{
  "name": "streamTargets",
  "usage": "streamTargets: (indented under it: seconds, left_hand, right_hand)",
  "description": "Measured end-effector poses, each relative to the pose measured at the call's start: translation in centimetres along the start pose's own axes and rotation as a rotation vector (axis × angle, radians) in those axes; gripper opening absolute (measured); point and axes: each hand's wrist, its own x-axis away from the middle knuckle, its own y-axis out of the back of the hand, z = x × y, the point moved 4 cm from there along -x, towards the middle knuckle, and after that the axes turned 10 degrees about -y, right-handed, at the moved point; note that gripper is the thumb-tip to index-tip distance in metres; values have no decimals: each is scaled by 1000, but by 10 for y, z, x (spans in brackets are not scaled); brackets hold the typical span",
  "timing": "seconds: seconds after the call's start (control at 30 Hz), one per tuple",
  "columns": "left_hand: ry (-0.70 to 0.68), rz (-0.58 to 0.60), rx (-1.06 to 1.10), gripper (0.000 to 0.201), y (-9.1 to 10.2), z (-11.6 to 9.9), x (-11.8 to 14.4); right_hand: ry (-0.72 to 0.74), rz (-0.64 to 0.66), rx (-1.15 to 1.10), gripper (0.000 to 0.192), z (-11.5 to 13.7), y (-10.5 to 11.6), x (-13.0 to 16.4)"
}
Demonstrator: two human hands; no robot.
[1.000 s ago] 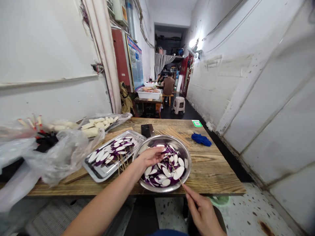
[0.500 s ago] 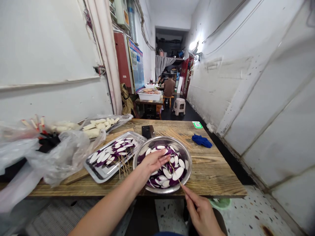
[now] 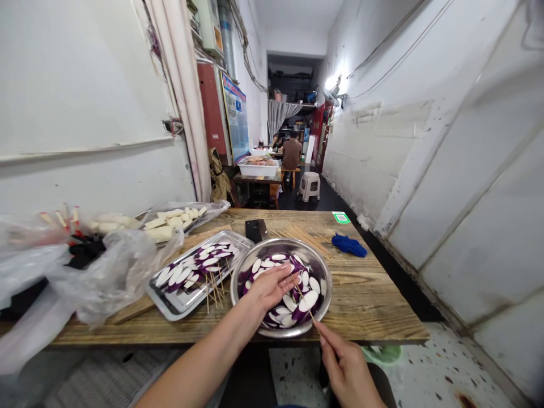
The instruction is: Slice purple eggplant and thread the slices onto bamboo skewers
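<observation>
A steel bowl [image 3: 325, 300] full of sliced eggplant [image 3: 278, 258] with purple skin stands before me. My left hand [image 3: 272, 288] is over it, palm turned up and fingers stretched out among the slices. A thin wooden skewer [image 3: 315, 322] is pinched in my right hand [image 3: 346, 360], just outside the near rim. Its shaft passes through or along a large eggplant slice [image 3: 308, 301], and the far end reaches the fingertips of my left hand. Left of the bowl, a metal tray [image 3: 170, 309] carries skewered eggplant slices [image 3: 195, 263], their sticks pointing toward me.
Loose skewers [image 3: 308, 237], a black box [image 3: 255, 230] and a blue cloth [image 3: 349, 245] lie on the wooden table [image 3: 374, 300] behind the bowl. Plastic bags [image 3: 114, 272] and a tray of pale pieces [image 3: 176, 221] are at left. A person [image 3: 292, 153] sits far back.
The view has shifted very slightly. Both hands and the skewer keep nearly the same places, with the left fingers moving only a little.
</observation>
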Motion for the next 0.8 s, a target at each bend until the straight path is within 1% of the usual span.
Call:
streamTargets:
  seconds: [0.13, 0.3, 0.4, 0.5, 0.57, 0.63, 0.67, 0.7, 0.73, 0.77, 0.8]
  left_hand:
    - [4, 28, 11, 13, 0, 3, 0]
    - [23, 14, -12, 13, -2, 5, 5]
    - [46, -2, -67, 13, -6, 14, 12]
    - [38, -7, -129, 15, -9, 23, 18]
    - [50, 27, -132, 17, -11, 25, 20]
    - [58, 55, -155, 25, -8, 19, 17]
    - [19, 55, -205, 29, -6, 11, 14]
    - [-58, 54, -297, 31, -2, 2, 10]
    - [-161, 60, -430, 32, 0, -10, 6]
    - [-267, 92, -597, 32, 2, -20, 2]
    - [-345, 159, -782, 28, 1, -27, -2]
  right_hand:
    - [-20, -20, 28, 42, -1, -1, -2]
    - [0, -42, 45, 42, -2, -2, -5]
    - [2, -69, 41, 41, -3, -5, -10]
    - [18, -104, 25, 39, -2, -6, -16]
    - [22, -116, 10, 38, -1, -3, -18]
    - [-10, -150, 1, 38, -3, 5, -19]
    - [-36, -174, -1, 39, -6, 10, -18]
    - [-68, -205, -4, 39, -9, 15, -18]
    - [-103, -235, -10, 39, -12, 21, -17]
    - [-133, -261, -21, 40, -16, 26, -16]
    - [-154, -283, -37, 40, -19, 30, -15]
